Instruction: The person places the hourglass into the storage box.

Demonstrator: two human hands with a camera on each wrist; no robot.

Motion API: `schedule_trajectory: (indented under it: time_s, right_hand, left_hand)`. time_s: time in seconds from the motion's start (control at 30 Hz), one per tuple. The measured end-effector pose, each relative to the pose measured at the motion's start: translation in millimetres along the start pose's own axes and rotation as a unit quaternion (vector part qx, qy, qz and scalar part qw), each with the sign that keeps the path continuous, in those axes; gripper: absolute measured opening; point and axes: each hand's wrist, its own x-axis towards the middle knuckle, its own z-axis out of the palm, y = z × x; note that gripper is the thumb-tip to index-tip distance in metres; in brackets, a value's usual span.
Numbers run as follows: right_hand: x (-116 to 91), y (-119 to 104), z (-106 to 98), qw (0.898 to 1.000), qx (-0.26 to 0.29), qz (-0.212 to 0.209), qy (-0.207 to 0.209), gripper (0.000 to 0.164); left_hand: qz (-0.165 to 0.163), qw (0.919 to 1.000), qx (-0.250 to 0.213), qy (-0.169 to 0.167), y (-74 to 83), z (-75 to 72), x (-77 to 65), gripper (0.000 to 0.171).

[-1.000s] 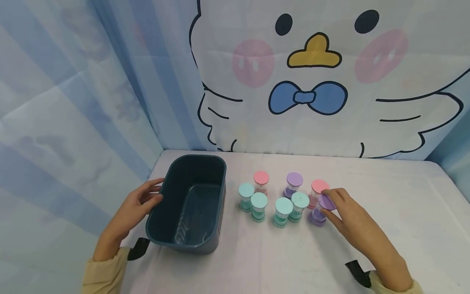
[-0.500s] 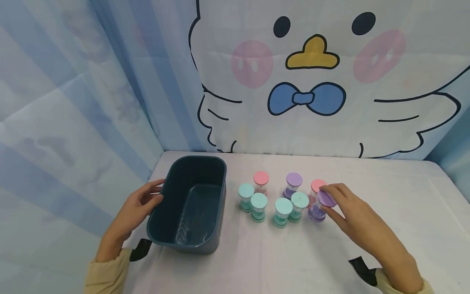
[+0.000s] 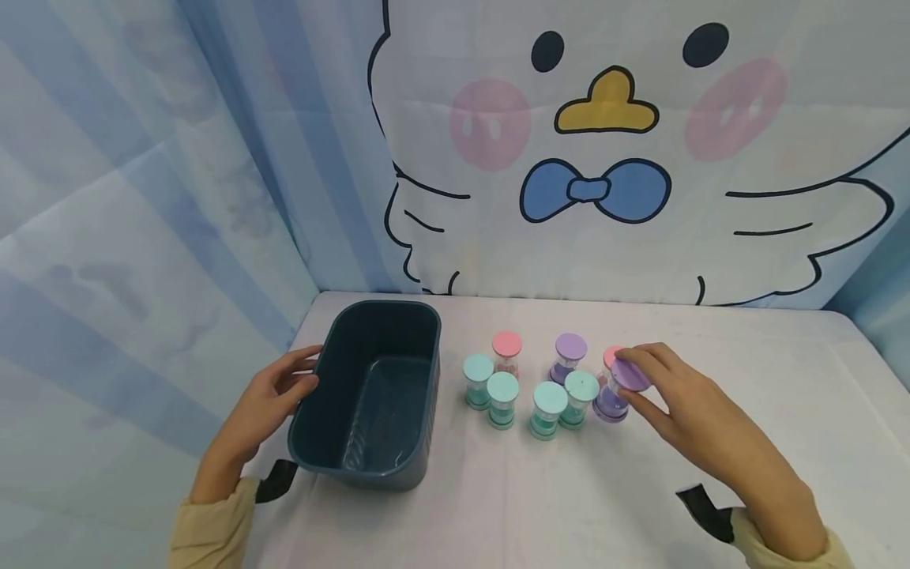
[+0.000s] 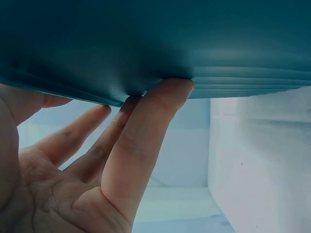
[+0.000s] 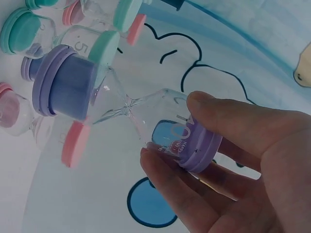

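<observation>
My right hand pinches the upper cap of a purple-capped hourglass between thumb and fingers. Purple sand fills its lower bulb, and a printed "10" shows on the glass in the right wrist view. Partly hidden behind this hourglass and my fingers is a pink-capped hourglass. On the other side, my left hand touches a dark blue-green plastic bin at its left side. In the left wrist view, relaxed fingertips rest against the bin's outer wall, just under the rim.
Between bin and right hand stand several teal-capped hourglasses, one nearest the front. Behind them are another pink-capped hourglass and another purple-capped hourglass. A printed cloth backdrop hangs along the white table's far edge.
My right hand has moved slightly away from me with the purple-capped hourglass, now covering more of the pink-capped one behind. The left hand stays against the bin, which has barely shifted.
</observation>
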Motion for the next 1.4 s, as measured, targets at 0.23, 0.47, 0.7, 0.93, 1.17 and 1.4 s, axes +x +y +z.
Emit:
schedule_trajectory:
  time_s: [0.23, 0.47, 0.7, 0.93, 1.17, 1.4]
  right_hand:
    - [2, -1, -10, 1.000, 0.000, -0.018, 0.014, 0.056]
    - [2, -1, -15, 1.000, -0.001, -0.013, -0.014, 0.053]
    - [1, 2, -21, 0.999, 0.001, 0.010, -0.032, 0.054]
    - [3, 4, -28, 1.000, 0.000, -0.006, 0.011, 0.054]
    - [12, -3, -31, 0.998, -0.001, -0.039, 0.051, 0.056]
    - [24, -13, -31, 0.997, 0.000, -0.056, 0.053, 0.052]
  left_hand:
    - [0.000, 1.0000, -0.003, 0.001, 3.9, -1.5, 0.1, 0.053]
    - [-0.002, 1.0000, 0.000, -0.002, 5.3, -1.3, -0.2, 0.053]
    - [-0.004, 1.0000, -0.004, -0.004, 5.5, -1.2, -0.7, 0.053]
    - [-0.010, 0.9999, -0.006, -0.003, 6.1, -1.1, -1.3, 0.054]
    - [-0.002, 1.0000, -0.001, -0.001, 4.7, -1.6, -2.5, 0.054]
    - [-0.001, 1.0000, -0.006, -0.003, 6.4, -0.2, -1.0, 0.053]
